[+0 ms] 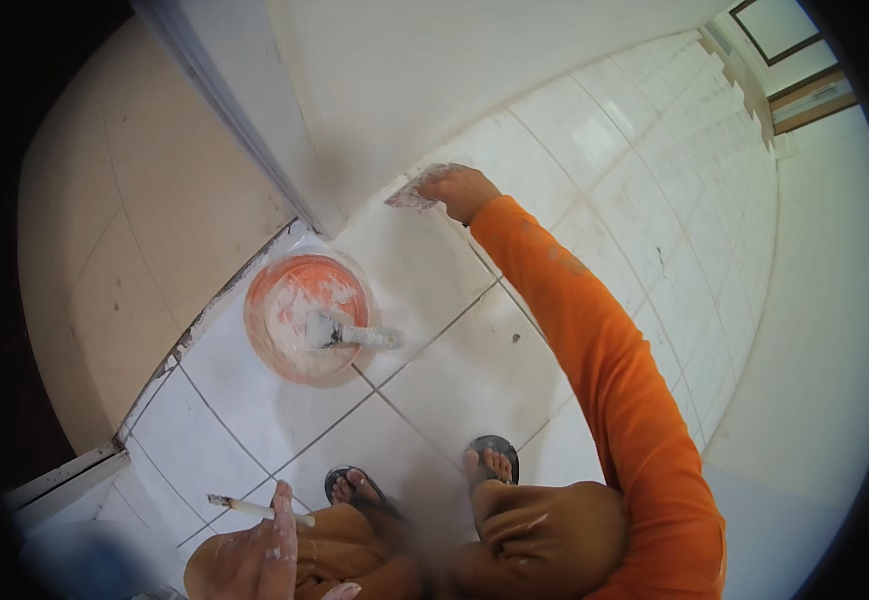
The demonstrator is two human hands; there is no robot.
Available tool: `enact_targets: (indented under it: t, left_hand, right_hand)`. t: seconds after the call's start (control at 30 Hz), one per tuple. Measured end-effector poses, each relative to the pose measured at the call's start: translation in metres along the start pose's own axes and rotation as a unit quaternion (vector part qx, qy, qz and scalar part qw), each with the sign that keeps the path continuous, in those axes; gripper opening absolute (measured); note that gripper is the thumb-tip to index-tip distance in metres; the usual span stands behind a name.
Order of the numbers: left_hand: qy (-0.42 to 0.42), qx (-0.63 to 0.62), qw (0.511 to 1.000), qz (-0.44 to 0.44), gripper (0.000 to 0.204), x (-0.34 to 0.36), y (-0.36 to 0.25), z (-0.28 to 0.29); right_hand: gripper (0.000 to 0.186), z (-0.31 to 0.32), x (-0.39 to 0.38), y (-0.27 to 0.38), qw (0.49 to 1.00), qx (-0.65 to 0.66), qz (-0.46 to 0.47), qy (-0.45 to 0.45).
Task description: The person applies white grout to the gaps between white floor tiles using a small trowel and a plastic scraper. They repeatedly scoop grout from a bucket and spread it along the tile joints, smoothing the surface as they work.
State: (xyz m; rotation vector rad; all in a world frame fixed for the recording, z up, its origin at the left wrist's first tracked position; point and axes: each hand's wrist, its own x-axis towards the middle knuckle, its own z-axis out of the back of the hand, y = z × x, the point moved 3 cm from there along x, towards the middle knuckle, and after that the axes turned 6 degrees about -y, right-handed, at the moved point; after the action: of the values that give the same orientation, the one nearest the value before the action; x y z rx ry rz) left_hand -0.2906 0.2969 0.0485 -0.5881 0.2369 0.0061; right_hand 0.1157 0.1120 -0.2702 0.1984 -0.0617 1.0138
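Note:
At the lower left my left hand [269, 555], dusted with white, has a lit-looking white cigarette [254, 508] between its fingers over my left knee. My right hand [454, 188], at the end of an orange sleeve, reaches to the foot of the white wall [374, 70], fingers curled on a pale, crumpled thing [404, 200] that I cannot make out. Below and left of that hand sits a round orange bucket [279, 285], smeared with white paste, with a putty knife [354, 335] lying across it.
White tiled floor [424, 360] runs round the wall's corner toward a wood-framed opening [799, 100] at the upper right. A beige tiled floor [94, 260] lies left of a threshold. My sandalled feet [489, 460] are at the bottom. A blurred blue shape shows at the lower left.

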Motion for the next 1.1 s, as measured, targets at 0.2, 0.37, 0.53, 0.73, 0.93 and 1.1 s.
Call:
enact_targets:
  t: [0.2, 0.37, 0.53, 0.73, 0.93, 1.1]
  left_hand:
    - [0.017, -0.014, 0.999, 0.026, 0.072, 0.008, 0.014, 0.004]
    - [0.024, -0.022, 0.999, 0.029, 0.072, 0.015, 0.019, 0.008]
    - [0.021, -0.023, 0.999, 0.018, 0.071, 0.023, 0.017, 0.007]
    - [0.036, -0.034, 0.998, 0.044, 0.071, 0.024, 0.021, 0.005]
    - [0.021, -0.033, 0.999, 0.037, 0.071, 0.020, 0.023, 0.000]
    - [0.012, -0.031, 0.999, 0.019, 0.070, 0.015, 0.017, -0.004]
  right_hand:
    - [0.054, -0.052, -0.025, -0.015, 0.998, 0.044, -0.044, 0.022]
    - [0.057, -0.024, -0.050, -0.009, 0.991, 0.012, 0.007, 0.130]
    - [0.059, -0.004, 0.025, -0.012, 0.994, -0.005, -0.060, 0.096]
    - [0.060, -0.018, 0.041, -0.025, 0.988, -0.024, -0.074, 0.132]
    - [0.054, -0.014, -0.037, -0.017, 0.976, -0.006, -0.095, 0.195]
    - [0.056, -0.013, -0.162, 0.001, 0.995, 0.044, 0.010, 0.084]
